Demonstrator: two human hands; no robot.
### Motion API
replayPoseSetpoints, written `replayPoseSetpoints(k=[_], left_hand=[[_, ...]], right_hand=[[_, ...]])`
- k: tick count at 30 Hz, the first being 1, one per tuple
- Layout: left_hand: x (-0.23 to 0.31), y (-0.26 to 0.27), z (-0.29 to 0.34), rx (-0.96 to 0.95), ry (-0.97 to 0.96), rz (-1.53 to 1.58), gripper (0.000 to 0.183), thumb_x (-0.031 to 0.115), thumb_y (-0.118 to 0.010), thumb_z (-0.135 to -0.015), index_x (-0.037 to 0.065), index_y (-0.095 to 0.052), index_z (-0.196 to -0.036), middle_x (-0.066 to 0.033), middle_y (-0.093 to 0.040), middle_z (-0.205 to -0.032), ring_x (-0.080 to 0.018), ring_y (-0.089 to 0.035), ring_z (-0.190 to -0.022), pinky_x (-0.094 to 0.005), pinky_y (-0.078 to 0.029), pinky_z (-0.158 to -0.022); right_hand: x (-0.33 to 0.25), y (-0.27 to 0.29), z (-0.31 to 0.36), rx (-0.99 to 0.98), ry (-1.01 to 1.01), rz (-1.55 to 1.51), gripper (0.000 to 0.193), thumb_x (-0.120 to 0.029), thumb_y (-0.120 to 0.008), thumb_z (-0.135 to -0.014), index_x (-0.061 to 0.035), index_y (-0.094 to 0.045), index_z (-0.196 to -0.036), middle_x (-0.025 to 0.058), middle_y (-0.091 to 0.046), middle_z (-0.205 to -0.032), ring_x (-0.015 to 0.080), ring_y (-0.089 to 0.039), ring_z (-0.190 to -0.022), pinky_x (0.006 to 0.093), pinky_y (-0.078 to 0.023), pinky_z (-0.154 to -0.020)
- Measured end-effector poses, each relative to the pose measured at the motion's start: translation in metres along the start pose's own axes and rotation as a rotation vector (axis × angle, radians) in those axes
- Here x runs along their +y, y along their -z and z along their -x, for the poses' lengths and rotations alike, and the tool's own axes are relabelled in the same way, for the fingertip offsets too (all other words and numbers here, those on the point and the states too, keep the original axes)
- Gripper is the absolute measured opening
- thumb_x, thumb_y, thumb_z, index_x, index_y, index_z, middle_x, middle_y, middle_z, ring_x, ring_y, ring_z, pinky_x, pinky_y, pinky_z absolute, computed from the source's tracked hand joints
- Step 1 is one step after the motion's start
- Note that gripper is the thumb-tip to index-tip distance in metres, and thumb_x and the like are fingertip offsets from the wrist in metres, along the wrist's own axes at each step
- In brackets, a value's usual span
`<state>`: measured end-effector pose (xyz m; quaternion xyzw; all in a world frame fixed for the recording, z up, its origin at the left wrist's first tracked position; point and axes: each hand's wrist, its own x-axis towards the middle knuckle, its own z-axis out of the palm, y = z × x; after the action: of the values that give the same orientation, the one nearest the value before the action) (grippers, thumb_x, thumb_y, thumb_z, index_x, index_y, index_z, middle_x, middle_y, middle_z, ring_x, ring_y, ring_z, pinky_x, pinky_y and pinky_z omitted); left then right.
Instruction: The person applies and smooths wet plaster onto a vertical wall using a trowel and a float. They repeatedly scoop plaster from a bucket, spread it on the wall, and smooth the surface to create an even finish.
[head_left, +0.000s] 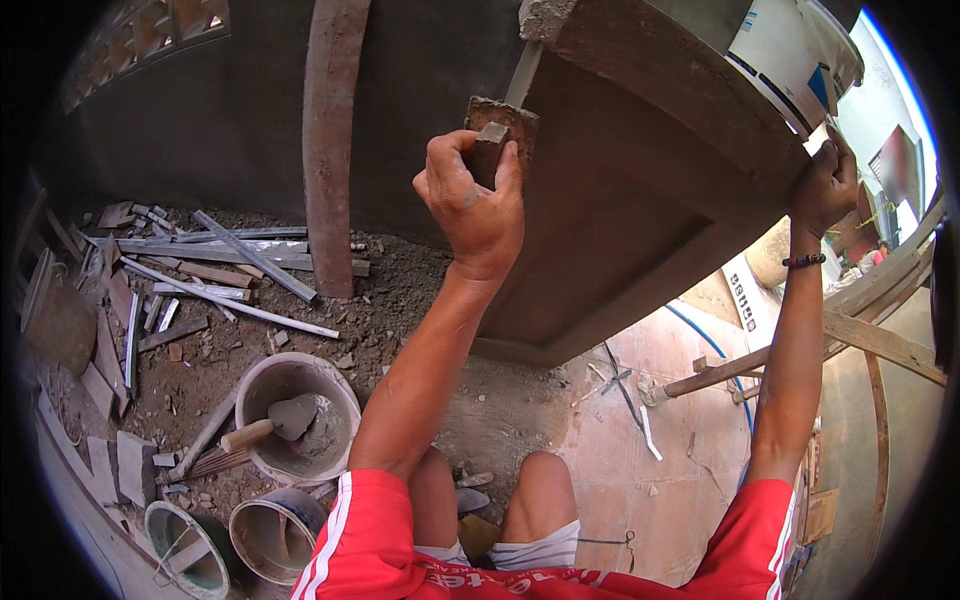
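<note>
Probably, work at this corner goes best with the hand float (491,142) kept flat and its pressure light and even, since a tilted edge could gouge the damp-looking render or break the arris. Short strokes along the left edge of the rendered half-wall (610,215), rather than off it, should be safer for the corner, and a steady stance would help at that reach.

The left hand (472,200) is closed around the float's block handle, thumb on one side and fingers on the other. Directly beyond those fingertips, the float's plate sits by the half-wall's upper left corner, just below its ledge (680,90); whether it touches the surface cannot be told. Well apart, the right hand (828,190) is raised at the ledge's right end with fingers partly curled; what it grips, if anything, is unclear.
</note>
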<state>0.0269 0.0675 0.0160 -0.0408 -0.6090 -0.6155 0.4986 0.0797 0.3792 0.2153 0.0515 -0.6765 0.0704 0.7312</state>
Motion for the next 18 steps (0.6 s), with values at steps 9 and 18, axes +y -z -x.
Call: replayPoseSetpoints(k=[9, 18], left_hand=[[0.013, -0.037, -0.004, -0.030, -0.103, -0.079, 0.030, 0.009, -0.072, -0.081, 0.004, -0.050, -0.101, -0.0122, -0.057, -0.098, -0.0305, -0.057, -0.092, -0.0418, -0.038, -0.083], [0.009, -0.008, 0.037, 0.017, -0.065, -0.116, 0.029, 0.011, -0.072, -0.082, 0.001, -0.056, -0.105, -0.0152, -0.060, -0.100, -0.0353, -0.059, -0.092, -0.0436, -0.044, -0.081]], right_hand=[[-0.004, 0.005, 0.001, 0.036, -0.003, -0.028, 0.026, -0.020, -0.058, -0.086, -0.0123, -0.075, -0.103, 0.0043, -0.066, -0.069, 0.0105, -0.058, -0.062, 0.0274, -0.047, -0.062], [0.002, 0.006, 0.001, 0.041, 0.011, -0.014, 0.025, -0.023, -0.058, -0.087, -0.0133, -0.075, -0.102, 0.0053, -0.066, -0.067, 0.0132, -0.061, -0.062, 0.0289, -0.048, -0.061]])
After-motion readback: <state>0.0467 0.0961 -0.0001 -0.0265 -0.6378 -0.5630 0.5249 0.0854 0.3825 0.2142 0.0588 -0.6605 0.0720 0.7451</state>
